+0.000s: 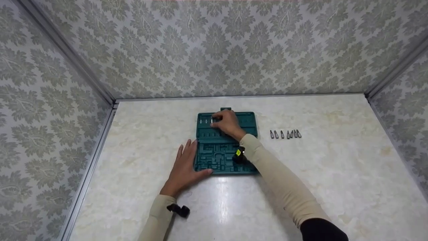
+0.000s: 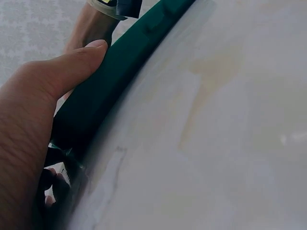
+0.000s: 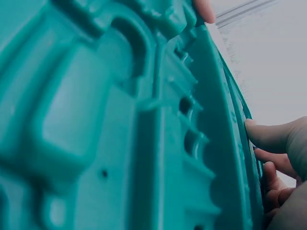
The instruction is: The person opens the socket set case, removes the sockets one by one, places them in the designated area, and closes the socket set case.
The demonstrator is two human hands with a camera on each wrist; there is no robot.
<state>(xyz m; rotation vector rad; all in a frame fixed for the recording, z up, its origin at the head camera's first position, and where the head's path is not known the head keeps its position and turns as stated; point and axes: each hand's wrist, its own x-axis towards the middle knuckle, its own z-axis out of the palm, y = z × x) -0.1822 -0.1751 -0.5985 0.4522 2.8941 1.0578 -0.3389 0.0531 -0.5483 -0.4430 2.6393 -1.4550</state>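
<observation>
An unfolded dark green tool case point(image 1: 247, 133) lies on the table, its moulded slots facing up. My left hand point(image 1: 185, 170) rests at its near left corner, fingers straight along the side. In the left wrist view the thumb point(image 2: 79, 64) lies on the case's front wall. Over the far half, my right hand point(image 1: 226, 122) pinches a small metal bit point(image 1: 211, 119) between thumb and forefinger, at the row of slots. Two similar small pieces point(image 1: 200, 121) sit in slots left of it. The right wrist view shows the fingers at the far half; the bit is hidden there.
Several small metal bits point(image 1: 282, 134) lie in a loose row on the table right of the case. The pale marbled table point(image 1: 140, 160) is bounded by patterned walls point(image 1: 217, 50) at the back and sides.
</observation>
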